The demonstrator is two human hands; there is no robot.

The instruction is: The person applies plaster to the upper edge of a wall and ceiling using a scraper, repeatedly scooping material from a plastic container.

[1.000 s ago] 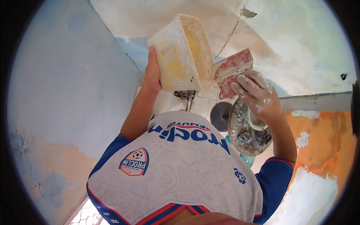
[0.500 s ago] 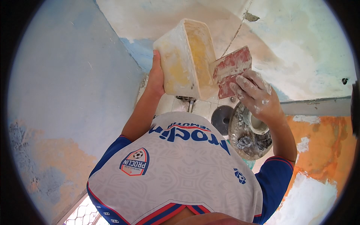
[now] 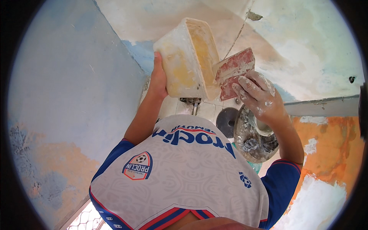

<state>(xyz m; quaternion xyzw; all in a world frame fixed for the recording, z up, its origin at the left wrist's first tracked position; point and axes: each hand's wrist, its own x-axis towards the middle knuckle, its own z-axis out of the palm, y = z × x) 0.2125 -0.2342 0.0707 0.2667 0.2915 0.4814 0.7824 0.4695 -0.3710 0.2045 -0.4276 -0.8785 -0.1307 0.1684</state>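
Observation:
A whitish plastic tub point(image 3: 178, 63) with yellow showing through smears of plaster is tilted, its mouth turned to the right. My left hand point(image 3: 158, 78) grips it from the left side, thumb on the outer wall and the other fingers hidden. My right hand point(image 3: 260, 96), spotted with white paste, is closed on a flat red scraper point(image 3: 235, 73) coated with plaster. The scraper's left edge lies at the tub's rim, overlapping the opening; whether it touches is hard to tell.
Below my right hand stands a splattered round basin point(image 3: 245, 143) holding a pale container point(image 3: 264, 128). Beside it is a dark round object point(image 3: 227, 122) on the tiled floor. A grey wall point(image 3: 69, 84) rises at left, a patchy plastered wall point(image 3: 306, 46) ahead, an orange wall point(image 3: 326, 145) at right.
The tub and the scraper have shifted slightly to the left together with my hands. Both grips look the same.

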